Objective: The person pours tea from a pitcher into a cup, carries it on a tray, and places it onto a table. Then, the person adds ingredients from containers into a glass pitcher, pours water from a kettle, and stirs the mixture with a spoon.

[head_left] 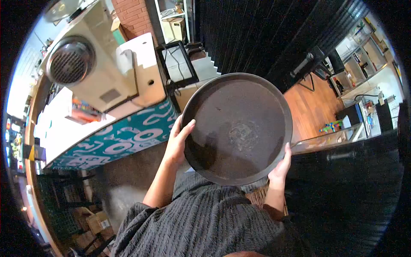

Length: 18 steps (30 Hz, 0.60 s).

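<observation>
A large round dark serving tray (pixel 239 128) with a low raised rim is held up in front of my body. My left hand (pixel 176 141) grips its left edge, thumb over the rim and fingers hidden underneath. On the lower right edge, my right hand (pixel 280 167) is closed on the rim, with its thumb at the side and the other fingers mostly hidden. The tray's face shows a pale scuffed patch near the middle and a shadow across its lower left. Nothing lies on it.
A beige machine (pixel 96 60) with a round metal grille stands on a white counter (pixel 55 137) with a teal patterned front, at my left. Black curtains (pixel 244 38) hang ahead. Wooden floor (pixel 312 105) and shelves (pixel 364 64) show at the right; a cardboard box (pixel 99 222) sits lower left.
</observation>
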Each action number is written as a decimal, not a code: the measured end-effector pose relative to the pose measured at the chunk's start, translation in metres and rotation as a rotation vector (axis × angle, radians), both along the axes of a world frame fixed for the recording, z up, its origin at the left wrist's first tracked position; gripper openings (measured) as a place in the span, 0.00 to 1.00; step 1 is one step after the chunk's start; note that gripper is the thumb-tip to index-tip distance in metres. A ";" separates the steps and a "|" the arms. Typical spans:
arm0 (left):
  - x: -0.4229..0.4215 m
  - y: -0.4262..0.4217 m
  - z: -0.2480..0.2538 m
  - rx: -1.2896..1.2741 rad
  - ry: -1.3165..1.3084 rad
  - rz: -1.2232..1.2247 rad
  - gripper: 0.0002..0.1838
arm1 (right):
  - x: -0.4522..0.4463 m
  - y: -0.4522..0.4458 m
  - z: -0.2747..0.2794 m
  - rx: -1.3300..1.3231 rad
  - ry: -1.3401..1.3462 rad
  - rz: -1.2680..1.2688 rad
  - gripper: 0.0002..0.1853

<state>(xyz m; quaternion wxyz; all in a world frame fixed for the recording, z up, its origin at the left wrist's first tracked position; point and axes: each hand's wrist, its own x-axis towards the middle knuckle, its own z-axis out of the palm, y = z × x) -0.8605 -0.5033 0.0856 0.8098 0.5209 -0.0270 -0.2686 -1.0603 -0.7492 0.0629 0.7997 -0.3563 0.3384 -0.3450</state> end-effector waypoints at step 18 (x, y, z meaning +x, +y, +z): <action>0.308 -0.175 0.006 0.000 -0.022 0.383 0.31 | 0.396 -0.223 -0.015 -0.305 0.158 0.221 0.23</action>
